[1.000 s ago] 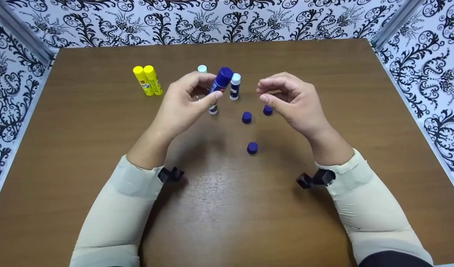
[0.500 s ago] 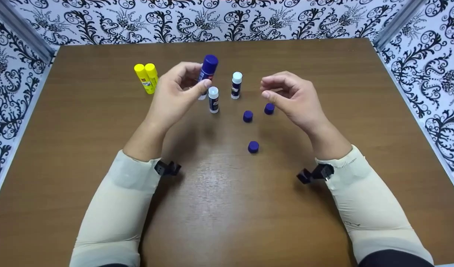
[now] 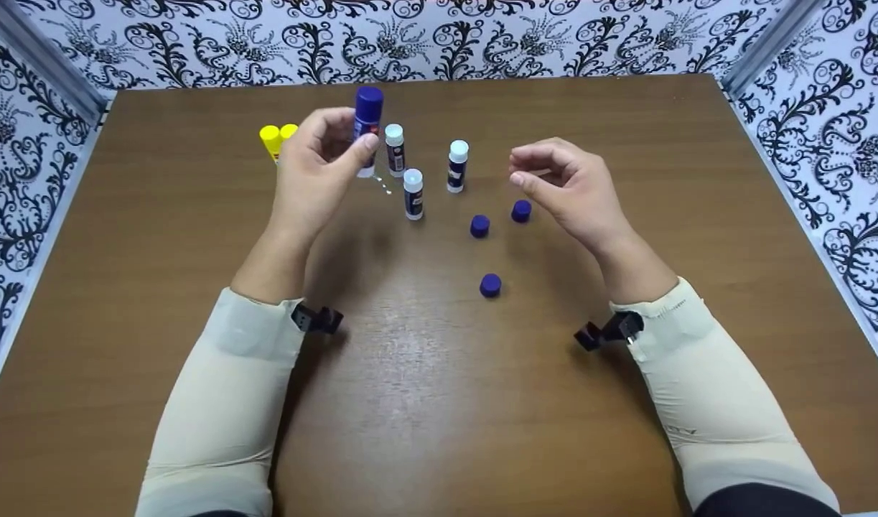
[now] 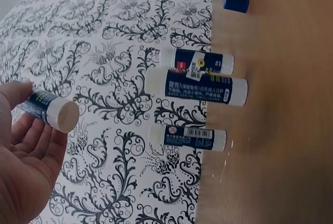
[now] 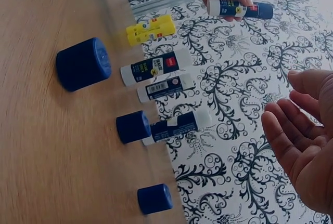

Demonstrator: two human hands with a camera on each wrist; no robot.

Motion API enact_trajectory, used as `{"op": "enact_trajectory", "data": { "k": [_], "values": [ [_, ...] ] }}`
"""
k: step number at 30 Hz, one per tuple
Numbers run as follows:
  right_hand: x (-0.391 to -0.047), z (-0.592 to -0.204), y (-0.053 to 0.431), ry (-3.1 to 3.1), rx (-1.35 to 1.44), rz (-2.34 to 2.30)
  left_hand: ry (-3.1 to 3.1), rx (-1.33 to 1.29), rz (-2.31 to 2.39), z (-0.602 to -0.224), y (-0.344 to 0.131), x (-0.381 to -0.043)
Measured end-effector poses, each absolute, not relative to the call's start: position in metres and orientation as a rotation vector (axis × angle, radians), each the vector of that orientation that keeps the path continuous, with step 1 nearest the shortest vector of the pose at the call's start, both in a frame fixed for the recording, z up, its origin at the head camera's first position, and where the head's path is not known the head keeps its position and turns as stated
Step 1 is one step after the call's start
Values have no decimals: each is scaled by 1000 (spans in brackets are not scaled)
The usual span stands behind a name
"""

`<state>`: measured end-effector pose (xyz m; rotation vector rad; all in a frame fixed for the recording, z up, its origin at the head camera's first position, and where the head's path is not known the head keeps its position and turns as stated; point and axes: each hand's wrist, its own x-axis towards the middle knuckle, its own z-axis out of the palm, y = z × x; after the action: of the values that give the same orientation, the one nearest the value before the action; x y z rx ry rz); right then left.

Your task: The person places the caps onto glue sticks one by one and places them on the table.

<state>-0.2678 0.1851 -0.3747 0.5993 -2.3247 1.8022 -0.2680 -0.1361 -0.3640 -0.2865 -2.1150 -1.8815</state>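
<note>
Head view: found blue-capped glue stick (image 3: pixel 367 118) pinched in left grip (image 3: pixel 313 154) between thumb and fingers, on the inner side toward right grip (image 3: pixel 571 187), with long axis near upright, cap uppermost and white base downward. Noted nearest white-topped glue stick (image 3: pixel 395 151) just to the right, two other white-topped glue sticks (image 3: pixel 457 166) farther right, and yellow glue sticks (image 3: pixel 270 136) partly hidden behind left grip. Judged critical for moving: narrow sideways gap between held base and nearest neighbour, with bare desk (image 3: pixel 410 373) open on the near side and far edge close behind, below patterned wall (image 3: pixel 424 43). Left wrist view: saw white base turned toward the camera, thumb and fingers wrapped on the barrel, well apart from three standing sticks. Right wrist view: read held stick as raised off the desk, base toward it, axis close to parallel with standing sticks. Saw right grip loosely curled with a wide gap, holding nothing, well apart from held stick and nearer to loose blue caps (image 5: pixel 83 64), three in number.
</note>
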Motion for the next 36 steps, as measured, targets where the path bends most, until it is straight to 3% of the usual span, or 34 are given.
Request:
{"op": "enact_trajectory", "data": {
  "k": [36],
  "values": [
    [-280, -389, 189, -2410, 515, 1816, -1740, 79, -1969, -383, -179, -302]
  ]
}}
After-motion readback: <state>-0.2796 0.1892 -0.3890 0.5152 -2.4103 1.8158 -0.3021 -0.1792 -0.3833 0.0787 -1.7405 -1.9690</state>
